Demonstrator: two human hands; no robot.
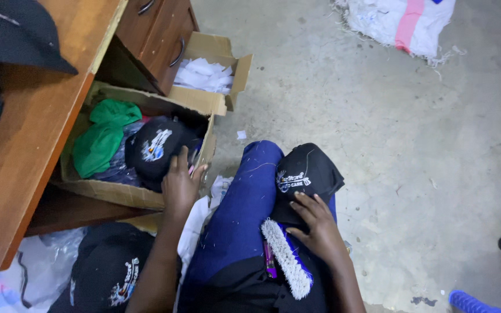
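Left hand [180,184] rests open-gripped on the cardboard box [124,193] rim (brown, flaps up); right hand [319,227] presses flat on black cap [305,174]

1. The grey concrete floor [378,145] carries two open cardboard boxes: a large box [111,191] beside the wooden desk [36,133], and a smaller box [218,49] just behind it.
2. A white woven sack [401,23] lies on the floor, well apart from the boxes.
3. A scrap of white paper [242,134] lies near the boxes.
4. On the desk top rests a black cap [13,35].
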